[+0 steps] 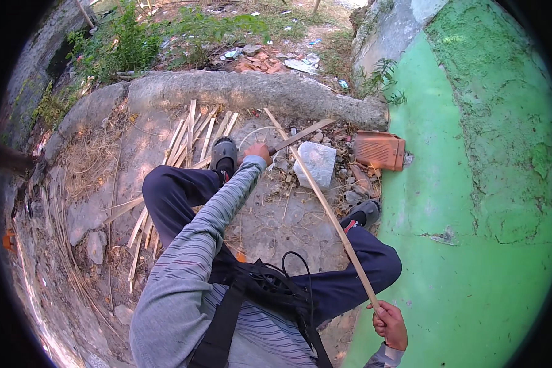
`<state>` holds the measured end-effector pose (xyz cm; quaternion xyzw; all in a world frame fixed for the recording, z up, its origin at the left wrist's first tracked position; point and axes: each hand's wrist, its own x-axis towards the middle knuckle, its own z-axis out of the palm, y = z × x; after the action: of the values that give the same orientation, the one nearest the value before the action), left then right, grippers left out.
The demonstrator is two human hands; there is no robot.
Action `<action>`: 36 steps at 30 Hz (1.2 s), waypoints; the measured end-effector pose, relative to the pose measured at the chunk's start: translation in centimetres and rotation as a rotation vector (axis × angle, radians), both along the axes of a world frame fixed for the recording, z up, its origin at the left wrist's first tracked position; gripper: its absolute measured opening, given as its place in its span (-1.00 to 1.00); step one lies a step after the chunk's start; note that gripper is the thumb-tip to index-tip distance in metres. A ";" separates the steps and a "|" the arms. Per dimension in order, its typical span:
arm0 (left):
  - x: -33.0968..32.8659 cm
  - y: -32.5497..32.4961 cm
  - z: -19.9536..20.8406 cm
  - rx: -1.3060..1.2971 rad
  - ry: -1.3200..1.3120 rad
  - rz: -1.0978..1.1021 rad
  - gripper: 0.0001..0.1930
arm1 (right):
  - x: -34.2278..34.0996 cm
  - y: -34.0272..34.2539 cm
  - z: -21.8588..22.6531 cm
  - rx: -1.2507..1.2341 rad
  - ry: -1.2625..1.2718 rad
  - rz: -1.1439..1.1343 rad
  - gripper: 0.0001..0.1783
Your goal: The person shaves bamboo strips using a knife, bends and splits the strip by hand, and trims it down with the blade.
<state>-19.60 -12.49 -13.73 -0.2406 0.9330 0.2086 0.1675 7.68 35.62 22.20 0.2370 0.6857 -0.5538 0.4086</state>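
Observation:
My left hand [257, 151] is stretched forward between my feet and grips the handle of a long flat blade [303, 135] that points up and to the right. The blade meets a long thin bamboo strip [325, 205] near its far end. The strip runs diagonally from the far curb, past the left edge of a grey stone block [317, 162], down to my right hand [389, 325]. That hand is closed around the strip's near end, beside my right knee at the lower right.
A pile of split bamboo strips [190, 135] lies left of my left shoe [224, 154]. An orange roof tile [379, 150] rests by the green wall [490, 184]. A concrete curb [257, 92] borders the far side, with weeds and litter beyond it. Dry grass covers the left.

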 end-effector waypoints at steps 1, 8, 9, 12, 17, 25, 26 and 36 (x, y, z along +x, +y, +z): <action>-0.5 -0.1 0.6 -0.013 -0.025 0.006 -0.53 | 0.1 0.3 0.2 0.004 0.001 -0.005 -0.69; 0.1 -6.2 -0.9 -0.055 -0.026 0.239 -0.52 | 4.5 3.3 2.2 0.055 0.006 -0.002 -0.60; -0.1 -5.8 -0.6 -0.063 -0.028 0.220 -0.52 | 3.9 2.4 2.1 -0.001 -0.007 -0.035 -0.66; -0.4 -4.7 0.8 -0.066 -0.049 0.137 -0.52 | 2.2 3.3 0.4 -0.006 -0.003 -0.023 -0.65; -1.6 -7.3 0.3 -0.001 -0.073 0.288 -0.48 | 3.5 5.6 2.9 0.080 0.075 -0.029 -0.65; 2.6 -11.8 1.9 -0.158 0.100 0.270 -0.58 | 2.7 4.3 -0.8 0.060 0.253 -0.207 -0.72; 2.6 -12.5 2.8 -0.166 0.102 0.276 -0.58 | 1.6 3.1 -1.9 0.022 0.270 -0.218 -0.73; 3.6 -10.3 6.0 0.095 0.364 0.207 -0.60 | -11.9 -11.2 -20.1 -0.526 0.234 -0.240 -0.65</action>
<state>-15.99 -22.76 -7.74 -0.2853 0.9072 0.3087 -0.0149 -4.23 24.41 2.14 0.1369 0.5284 -0.7801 0.3059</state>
